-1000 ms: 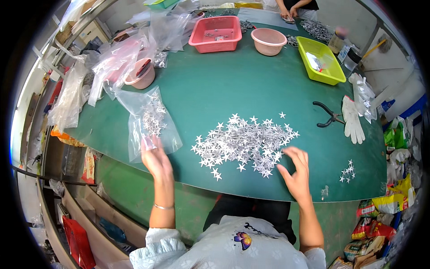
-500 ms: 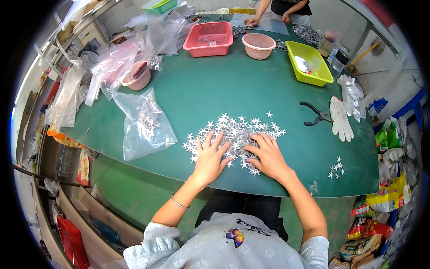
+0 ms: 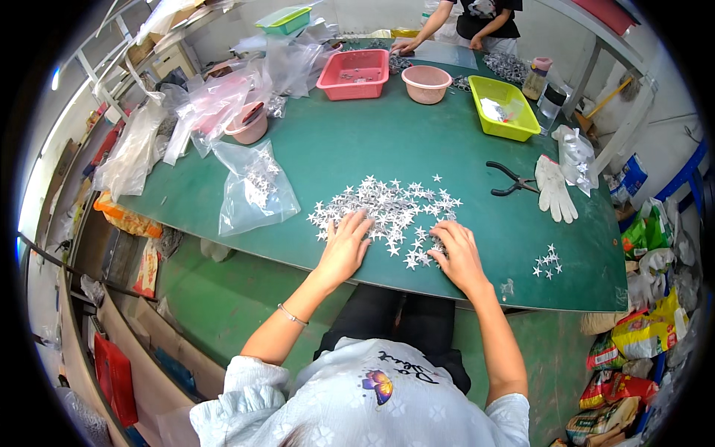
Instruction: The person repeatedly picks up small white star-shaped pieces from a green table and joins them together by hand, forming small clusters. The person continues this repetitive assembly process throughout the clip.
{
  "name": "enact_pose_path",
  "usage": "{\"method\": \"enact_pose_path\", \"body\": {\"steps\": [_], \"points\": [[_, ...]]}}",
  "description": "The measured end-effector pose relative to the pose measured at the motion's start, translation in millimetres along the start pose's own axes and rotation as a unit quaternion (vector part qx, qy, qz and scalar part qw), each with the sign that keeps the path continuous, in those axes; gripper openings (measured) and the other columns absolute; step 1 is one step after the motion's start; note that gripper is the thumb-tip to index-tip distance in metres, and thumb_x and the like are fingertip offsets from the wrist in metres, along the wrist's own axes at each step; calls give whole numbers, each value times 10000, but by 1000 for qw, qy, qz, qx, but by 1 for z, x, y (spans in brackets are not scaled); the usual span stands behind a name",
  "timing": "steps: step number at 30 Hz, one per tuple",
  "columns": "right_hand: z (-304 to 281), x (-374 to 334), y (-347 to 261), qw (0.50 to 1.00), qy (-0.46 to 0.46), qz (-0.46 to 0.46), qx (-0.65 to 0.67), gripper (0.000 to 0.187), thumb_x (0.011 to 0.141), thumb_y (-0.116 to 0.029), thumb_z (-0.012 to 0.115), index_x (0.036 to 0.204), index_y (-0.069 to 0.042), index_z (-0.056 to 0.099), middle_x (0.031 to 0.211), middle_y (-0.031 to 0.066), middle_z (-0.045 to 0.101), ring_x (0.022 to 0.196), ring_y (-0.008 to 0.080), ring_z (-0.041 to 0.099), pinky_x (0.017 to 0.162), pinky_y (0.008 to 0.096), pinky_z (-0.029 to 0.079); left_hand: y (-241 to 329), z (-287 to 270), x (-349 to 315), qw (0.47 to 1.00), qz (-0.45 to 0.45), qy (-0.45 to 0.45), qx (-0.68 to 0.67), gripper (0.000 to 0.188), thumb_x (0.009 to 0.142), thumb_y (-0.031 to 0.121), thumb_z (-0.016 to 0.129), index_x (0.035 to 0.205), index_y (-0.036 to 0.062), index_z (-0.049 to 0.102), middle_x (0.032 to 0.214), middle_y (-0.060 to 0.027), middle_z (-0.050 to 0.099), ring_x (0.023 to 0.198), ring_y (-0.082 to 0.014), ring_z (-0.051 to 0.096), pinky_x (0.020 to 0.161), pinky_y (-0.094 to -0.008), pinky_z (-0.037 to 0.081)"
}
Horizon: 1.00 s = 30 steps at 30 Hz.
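A loose heap of small silvery star-shaped pieces (image 3: 380, 208) lies on the green table in front of me. My left hand (image 3: 344, 247) rests at its near left edge, fingers stretched out and thumb apart, touching the outermost stars. At the near right edge, my right hand (image 3: 459, 255) is slightly curved over a few stars, its thumb apart from the fingers; what lies beneath the fingertips is partly hidden. To the left lies a clear plastic bag (image 3: 242, 205) with more stars inside. A small separate group of stars (image 3: 548, 262) sits far to the right.
Black-handled pliers (image 3: 510, 179) and a white glove (image 3: 553, 190) lie at right. Farther back stand a yellow-green basket (image 3: 514, 134), a pink bowl (image 3: 426, 91) and a red-pink basket (image 3: 350, 92). Plastic bags (image 3: 134, 153) cover the left side. Another person's hand (image 3: 404, 46) works at the far edge.
My right hand has drawn nearer to me and rightward, and a thinner patch of stars now shows between it and the heap. My left hand has shifted to the heap's near edge.
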State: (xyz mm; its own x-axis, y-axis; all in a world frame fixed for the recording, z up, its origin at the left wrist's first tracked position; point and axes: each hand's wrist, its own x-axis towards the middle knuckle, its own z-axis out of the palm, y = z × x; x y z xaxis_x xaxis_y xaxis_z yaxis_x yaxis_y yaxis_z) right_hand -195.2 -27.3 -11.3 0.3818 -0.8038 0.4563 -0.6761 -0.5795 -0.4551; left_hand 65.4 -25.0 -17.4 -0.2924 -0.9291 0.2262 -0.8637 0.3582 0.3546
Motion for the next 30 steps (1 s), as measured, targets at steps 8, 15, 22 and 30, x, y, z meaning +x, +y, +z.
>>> {"method": "enact_pose_path", "body": {"steps": [8, 15, 22, 30], "points": [[0, -15, -2, 998, 54, 37, -21, 295, 717, -55, 665, 1000, -34, 581, 1050, 95, 535, 985, 278, 504, 824, 385, 397, 18, 9, -10, 1000, -2, 16, -4, 381, 841, 187, 589, 1203, 84, 528, 1342, -143, 400, 1282, -394, 282, 1011, -591, 241], [24, 5, -11, 992, 112, 28, 46, 164, 706, 11, 657, 850, -8, 579, 900, 103, 569, 846, 289, 532, 727, 375, 453, 28, 6, -14, 998, 10, -4, -68, 316, 839, 92, 570, 1155, 95, 563, 1334, -92, 433, 1298, -380, 273, 1045, -563, 193], [9, 20, -13, 975, 132, 130, 121, 171, 678, 4, 692, 845, -19, 659, 822, 96, 581, 771, 250, 532, 702, 332, 444, 32, -16, -9, 972, -9, 57, -226, 303, 810, 19, 579, 1106, 85, 590, 1205, -79, 538, 1163, -307, 475, 1061, -522, 205], [-1, 3, -35, 766, 145, 371, 504, 171, 826, 2, 617, 991, 49, 617, 875, 56, 609, 785, 100, 554, 738, 223, 436, 53, -14, 9, 902, -23, 38, -430, 311, 728, -81, 632, 1030, -14, 603, 1004, -129, 613, 945, -217, 586, 829, -307, 456]]}}
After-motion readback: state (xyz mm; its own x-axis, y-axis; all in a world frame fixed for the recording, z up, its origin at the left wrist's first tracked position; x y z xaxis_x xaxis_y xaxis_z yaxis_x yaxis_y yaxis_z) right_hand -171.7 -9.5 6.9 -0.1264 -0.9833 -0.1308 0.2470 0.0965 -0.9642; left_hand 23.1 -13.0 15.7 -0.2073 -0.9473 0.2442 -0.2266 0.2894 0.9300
